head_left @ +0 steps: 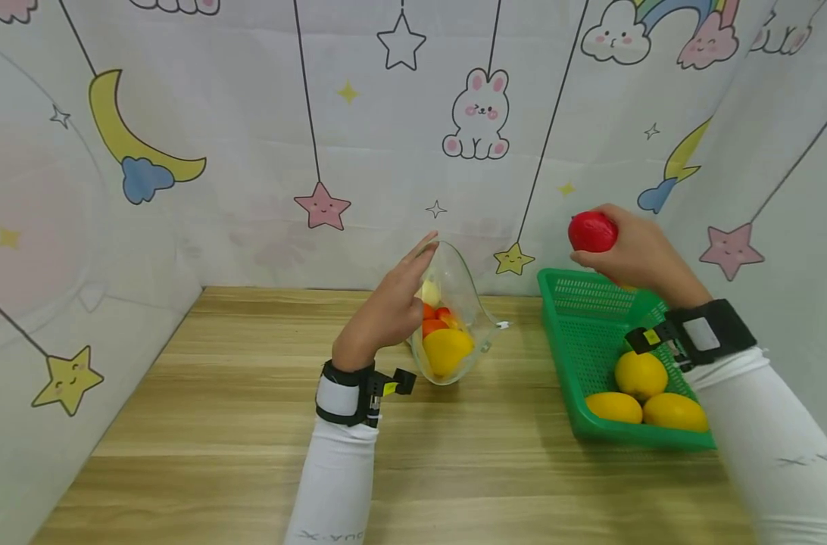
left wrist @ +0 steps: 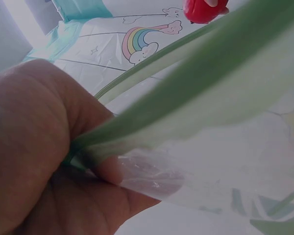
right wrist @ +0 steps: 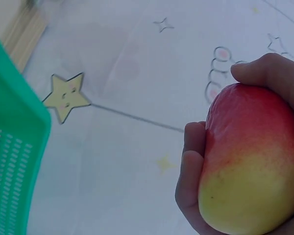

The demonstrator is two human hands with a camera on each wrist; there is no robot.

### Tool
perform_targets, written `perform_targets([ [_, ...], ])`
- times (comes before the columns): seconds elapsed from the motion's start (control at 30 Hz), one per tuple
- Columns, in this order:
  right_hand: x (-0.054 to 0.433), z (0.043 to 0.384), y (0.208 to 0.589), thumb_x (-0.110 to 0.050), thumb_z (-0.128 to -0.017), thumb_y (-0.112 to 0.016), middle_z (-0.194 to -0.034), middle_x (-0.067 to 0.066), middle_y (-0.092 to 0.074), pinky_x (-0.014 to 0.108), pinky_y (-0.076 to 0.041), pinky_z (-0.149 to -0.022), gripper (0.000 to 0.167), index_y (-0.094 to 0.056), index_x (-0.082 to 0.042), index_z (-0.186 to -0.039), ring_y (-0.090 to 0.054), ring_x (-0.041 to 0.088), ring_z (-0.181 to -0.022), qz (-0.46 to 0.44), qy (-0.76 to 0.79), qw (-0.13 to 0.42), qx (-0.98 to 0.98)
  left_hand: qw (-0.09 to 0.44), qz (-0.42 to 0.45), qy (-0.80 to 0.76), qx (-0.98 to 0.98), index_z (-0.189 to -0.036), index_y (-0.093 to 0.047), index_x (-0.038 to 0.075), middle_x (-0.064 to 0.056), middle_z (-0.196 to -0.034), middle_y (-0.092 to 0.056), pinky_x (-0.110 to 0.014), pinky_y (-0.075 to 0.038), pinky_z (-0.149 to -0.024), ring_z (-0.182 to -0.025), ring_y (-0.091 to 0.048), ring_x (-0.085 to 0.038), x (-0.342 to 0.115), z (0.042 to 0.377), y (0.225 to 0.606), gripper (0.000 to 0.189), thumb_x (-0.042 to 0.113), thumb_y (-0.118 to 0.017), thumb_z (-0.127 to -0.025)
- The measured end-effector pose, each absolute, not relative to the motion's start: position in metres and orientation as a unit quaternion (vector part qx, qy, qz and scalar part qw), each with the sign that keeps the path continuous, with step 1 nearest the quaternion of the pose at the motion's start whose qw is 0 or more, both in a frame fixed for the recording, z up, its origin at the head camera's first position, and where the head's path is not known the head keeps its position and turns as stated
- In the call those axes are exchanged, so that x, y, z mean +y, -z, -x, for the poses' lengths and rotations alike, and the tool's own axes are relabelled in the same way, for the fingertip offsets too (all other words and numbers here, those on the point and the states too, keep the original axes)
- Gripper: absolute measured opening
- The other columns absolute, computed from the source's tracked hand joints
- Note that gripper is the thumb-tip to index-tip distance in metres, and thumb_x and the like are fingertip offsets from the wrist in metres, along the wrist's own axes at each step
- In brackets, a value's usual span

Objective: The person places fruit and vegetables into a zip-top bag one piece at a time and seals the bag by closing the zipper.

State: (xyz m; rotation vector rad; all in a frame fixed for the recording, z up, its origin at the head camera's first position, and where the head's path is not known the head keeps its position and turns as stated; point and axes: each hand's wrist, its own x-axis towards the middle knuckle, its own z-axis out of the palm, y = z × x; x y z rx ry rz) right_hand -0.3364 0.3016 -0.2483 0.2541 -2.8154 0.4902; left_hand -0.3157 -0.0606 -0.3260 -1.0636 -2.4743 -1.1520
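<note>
My left hand [head_left: 388,309] grips the rim of a clear zip bag [head_left: 480,324], which stands with its mouth spread. Through the plastic show a large yellow fruit [head_left: 447,351], smaller orange-red fruits and a pale one behind. In the left wrist view, thumb and fingers close over the bag's green-tinted edge [left wrist: 152,110]. Raised above the back of the green basket [head_left: 557,363], my right hand [head_left: 635,253] holds a mango [right wrist: 252,161], red at one end and yellow-green at the other. Fingers and thumb wrap around its sides.
Several yellow fruits [head_left: 641,376] lie at the basket's near end, partly behind my right forearm. Basket and bag stand on a wooden table [head_left: 250,424]. A white curtain [head_left: 250,151] printed with stars and a rabbit closes off the back and sides.
</note>
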Motion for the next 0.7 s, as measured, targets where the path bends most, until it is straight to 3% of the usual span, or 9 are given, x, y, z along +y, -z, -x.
perform_targets([
  [0.33, 0.247, 0.315, 0.225, -0.029, -0.083, -0.078, -0.135, 0.021, -0.058, 0.064, -0.056, -0.086, 0.072, -0.045, -0.007, -0.143, -0.054, 0.044, -0.117, -0.153, -0.184, 0.167, -0.957, 0.104, 0.357, 0.401, -0.837, -0.159, -0.022, 0.0, -0.003, -0.172, -0.009, -0.04, -0.025, -0.125, -0.157, -0.018, -0.023, -0.06, 0.316, 0.326, 0.086, -0.025, -0.034, -0.078],
  [0.7, 0.199, 0.298, 0.22, -0.022, -0.078, -0.083, -0.128, 0.015, -0.064, 0.057, -0.06, -0.084, 0.067, -0.051, -0.009, -0.136, -0.058, 0.037, -0.115, -0.229, -0.191, 0.178, -0.938, 0.109, 0.361, 0.401, -0.835, -0.158, -0.024, -0.002, -0.004, -0.172, -0.01, -0.04, -0.026, -0.124, -0.157, -0.019, -0.023, -0.059, 0.319, 0.327, 0.085, -0.024, -0.034, -0.078],
])
